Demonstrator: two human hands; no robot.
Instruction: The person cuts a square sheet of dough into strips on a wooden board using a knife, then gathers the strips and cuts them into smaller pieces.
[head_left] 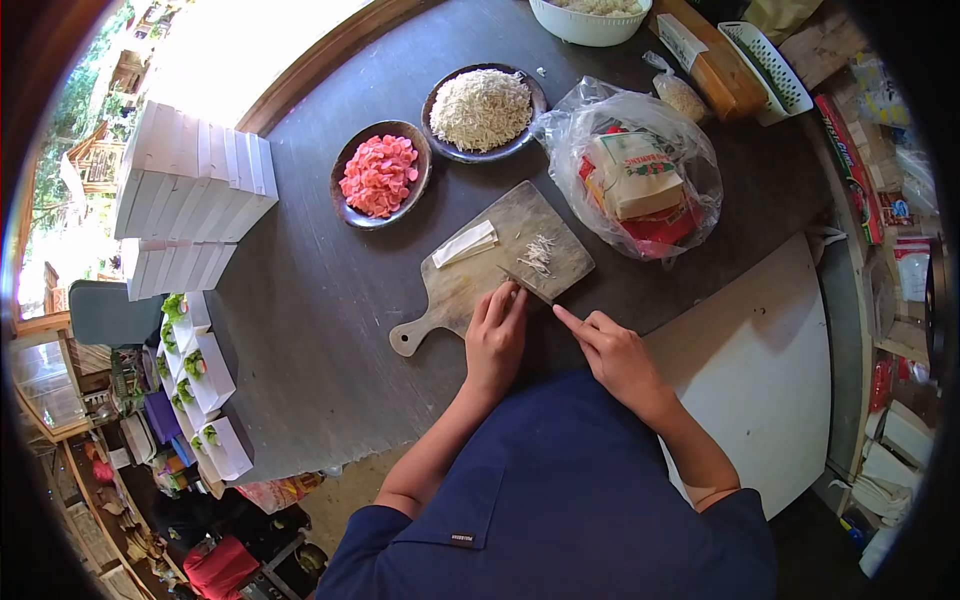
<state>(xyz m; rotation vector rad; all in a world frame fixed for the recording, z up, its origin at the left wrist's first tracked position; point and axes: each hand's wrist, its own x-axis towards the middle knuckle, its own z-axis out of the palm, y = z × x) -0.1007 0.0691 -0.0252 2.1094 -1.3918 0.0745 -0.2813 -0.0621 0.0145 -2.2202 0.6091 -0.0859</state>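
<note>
A wooden cutting board (465, 290) with a handle lies at the front of the dark table. My right hand (615, 362) is closed round a knife (528, 286), its blade low over the board's near edge. Close beside the blade, my left hand (495, 335) presses its fingertips together on the board. What they pin down is mostly hidden under them. Pale flat strips (466, 244) rest on the board's left part, and a small heap of white shreds (539, 255) sits to the right.
Behind the board stand a bowl of pink pieces (378, 176), a bowl of white shreds (482, 110) and a plastic bag with packets (637, 180). White boxes (190, 180) are stacked at left, above open boxes with greens (205, 375). A white basin (590, 25) stands farther back.
</note>
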